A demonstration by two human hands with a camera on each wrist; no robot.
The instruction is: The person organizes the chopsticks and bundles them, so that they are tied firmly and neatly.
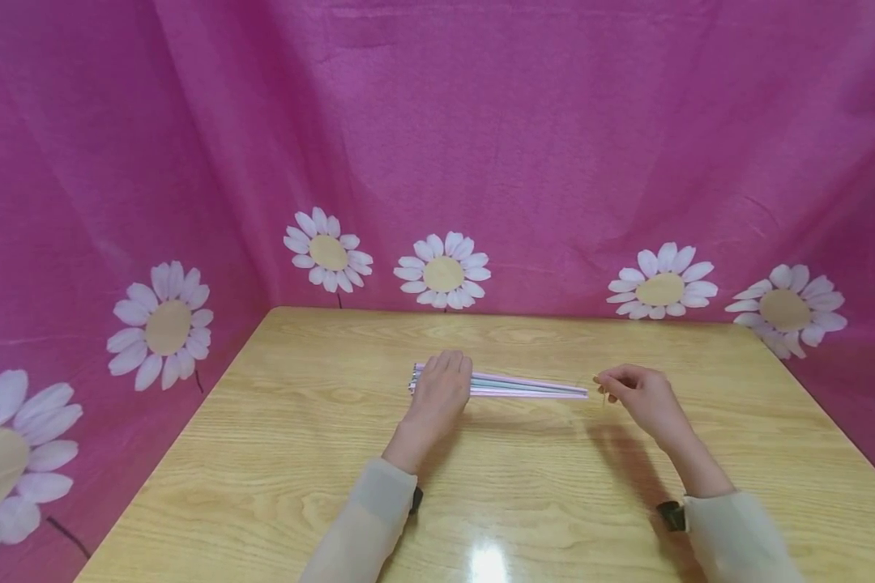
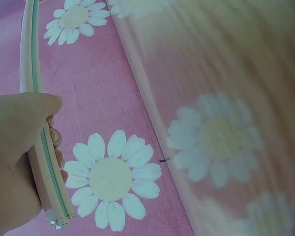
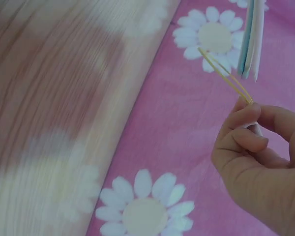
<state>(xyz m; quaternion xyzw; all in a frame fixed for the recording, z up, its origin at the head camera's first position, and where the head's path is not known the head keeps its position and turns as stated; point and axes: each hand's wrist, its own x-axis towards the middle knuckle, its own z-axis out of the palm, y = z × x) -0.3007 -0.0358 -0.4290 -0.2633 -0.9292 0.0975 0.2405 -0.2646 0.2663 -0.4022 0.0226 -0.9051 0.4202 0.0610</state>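
Note:
My left hand [image 1: 443, 387] grips a bundle of long, thin chopsticks [image 1: 528, 386] in pale pink, white and teal. The left wrist view shows the thumb and fingers wrapped round the chopsticks [image 2: 48, 172], whose thicker square ends stick out below the hand. In the head view their narrow ends point right, towards my right hand [image 1: 643, 398]. That hand pinches a thin yellow rubber band [image 3: 226, 78] between thumb and fingertips; a slack loop of it stands out from them. A gap separates the band from the chopstick tips [image 3: 250, 69].
A wood-grain table [image 1: 284, 470] with a glossy surface lies beneath both hands. Behind it and at its sides hangs a magenta cloth [image 1: 525, 162] printed with white daisies. Each wrist bears a small dark device [image 1: 672, 516] by the sleeve.

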